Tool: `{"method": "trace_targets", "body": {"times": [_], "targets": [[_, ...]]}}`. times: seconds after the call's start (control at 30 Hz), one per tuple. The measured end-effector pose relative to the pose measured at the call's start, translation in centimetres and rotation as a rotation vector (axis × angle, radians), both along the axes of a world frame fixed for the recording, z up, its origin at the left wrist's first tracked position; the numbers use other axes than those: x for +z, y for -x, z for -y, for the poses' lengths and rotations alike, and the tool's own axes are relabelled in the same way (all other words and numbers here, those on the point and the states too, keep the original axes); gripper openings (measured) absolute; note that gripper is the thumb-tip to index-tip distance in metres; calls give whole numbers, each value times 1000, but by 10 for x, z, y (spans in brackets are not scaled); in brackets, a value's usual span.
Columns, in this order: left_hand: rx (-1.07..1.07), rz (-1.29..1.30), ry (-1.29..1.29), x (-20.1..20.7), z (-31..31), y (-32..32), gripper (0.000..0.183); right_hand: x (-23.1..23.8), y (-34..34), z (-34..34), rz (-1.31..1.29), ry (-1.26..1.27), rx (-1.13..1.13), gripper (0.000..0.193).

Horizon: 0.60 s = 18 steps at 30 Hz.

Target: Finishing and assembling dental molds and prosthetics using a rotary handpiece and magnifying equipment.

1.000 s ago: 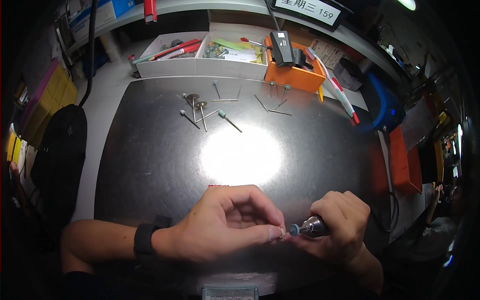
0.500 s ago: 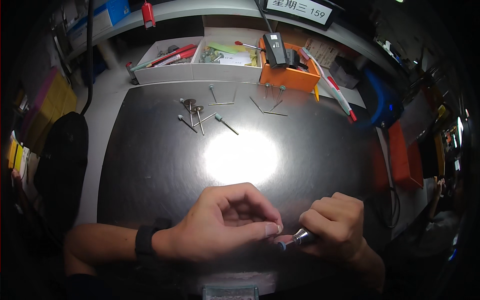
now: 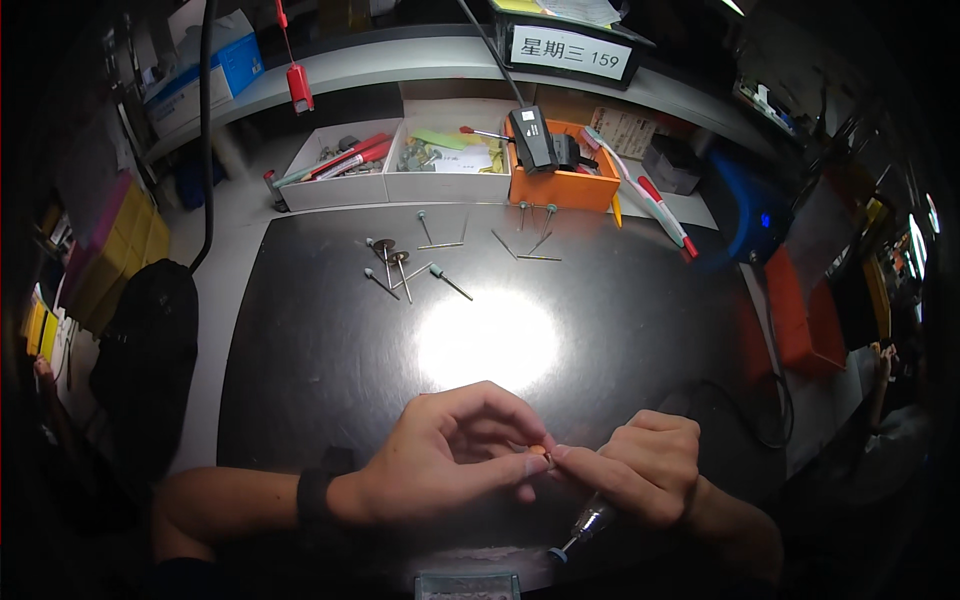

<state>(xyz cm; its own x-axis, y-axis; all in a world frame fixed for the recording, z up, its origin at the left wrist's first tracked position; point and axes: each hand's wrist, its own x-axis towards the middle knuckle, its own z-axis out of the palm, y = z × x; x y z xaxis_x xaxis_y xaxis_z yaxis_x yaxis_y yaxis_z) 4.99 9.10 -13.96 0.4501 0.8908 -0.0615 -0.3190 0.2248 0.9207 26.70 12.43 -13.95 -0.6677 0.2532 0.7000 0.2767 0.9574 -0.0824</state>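
Observation:
My left hand (image 3: 455, 450) is closed, thumb and forefinger pinching a small orange-tinted piece (image 3: 537, 451). What kind of piece it is, I cannot make out. My right hand (image 3: 640, 465) stretches its forefinger to the same piece and touches it or nearly so. Held under that hand's curled fingers is a silver rotary handpiece (image 3: 592, 517), angled down toward me. At its end sits a thin shank with a small blue-grey grinding tip (image 3: 558, 554), apart from the piece. The palm hides the rest of the handpiece.
Loose grinding bits (image 3: 400, 270) lie on the dark work mat (image 3: 300, 380). Behind it stand white boxes (image 3: 445, 185) of small parts and an orange box (image 3: 565, 190) with a black device on it. A toothbrush (image 3: 640, 185) leans right. A greenish tray (image 3: 468, 585) sits at the near edge.
The handpiece has swung so its tip points down toward me, away from the left fingers. My right forefinger has reached out to the small piece. The whole view has shifted slightly.

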Motion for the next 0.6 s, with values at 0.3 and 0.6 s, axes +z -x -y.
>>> {"method": "trace_targets", "body": {"times": [0.3, 0.6], "targets": [[187, -327, -379, -14, -17, 9, 19, -5, 1, -13, 148, 95, -86, 19], [122, -135, -661, 6, -19, -24, 34, 27, 11, -19, -37, 311, -59, 81]]}}
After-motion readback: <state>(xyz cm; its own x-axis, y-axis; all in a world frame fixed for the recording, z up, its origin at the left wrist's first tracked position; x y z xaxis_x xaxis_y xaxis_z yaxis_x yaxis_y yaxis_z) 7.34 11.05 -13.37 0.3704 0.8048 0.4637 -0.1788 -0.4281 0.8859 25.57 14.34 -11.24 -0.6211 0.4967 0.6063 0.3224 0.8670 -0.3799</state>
